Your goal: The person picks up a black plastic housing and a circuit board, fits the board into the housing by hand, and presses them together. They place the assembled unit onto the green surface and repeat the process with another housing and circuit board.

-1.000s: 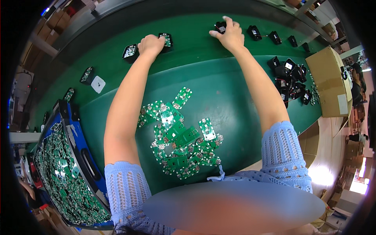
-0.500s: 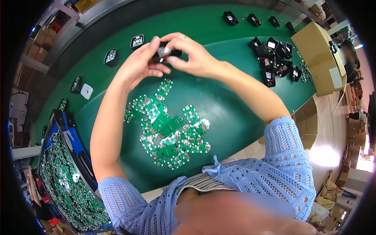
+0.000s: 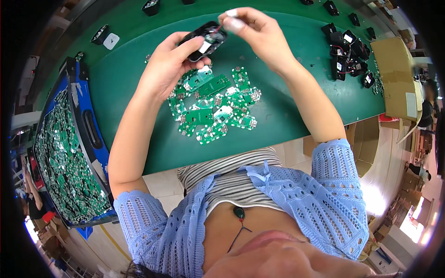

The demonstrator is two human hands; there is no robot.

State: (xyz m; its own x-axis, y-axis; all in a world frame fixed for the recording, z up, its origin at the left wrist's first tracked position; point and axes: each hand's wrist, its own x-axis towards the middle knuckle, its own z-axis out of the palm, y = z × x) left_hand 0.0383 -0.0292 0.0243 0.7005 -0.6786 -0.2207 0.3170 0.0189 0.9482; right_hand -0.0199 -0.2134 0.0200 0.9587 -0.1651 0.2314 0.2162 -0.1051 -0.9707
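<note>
Tilted in my left hand (image 3: 167, 65) is a black plastic housing (image 3: 191, 55), its open side up, with a white block and wiring inside. My left fingers wrap its underside and the thumb presses on its inside. Just beyond its far right end, my right hand (image 3: 266, 44) pinches the thin red wire (image 3: 216, 31) that rises from the housing; the fingertips hide the wire's end. Below both hands, loose green circuit boards (image 3: 204, 116) lie in a heap on the green table (image 3: 287, 111).
To the right sits a cluster of black housings (image 3: 340, 65) with wires, beside a cardboard box (image 3: 394, 69). At the left a blue-framed bin (image 3: 85, 99) is full of green boards. More housings (image 3: 150, 7) stand along the far strip, one near a white plate (image 3: 111, 41).
My hands have drawn apart: the housing now rests in my left hand alone, and my right hand has moved off to the right, pinching the wire. The whole view has shifted.
</note>
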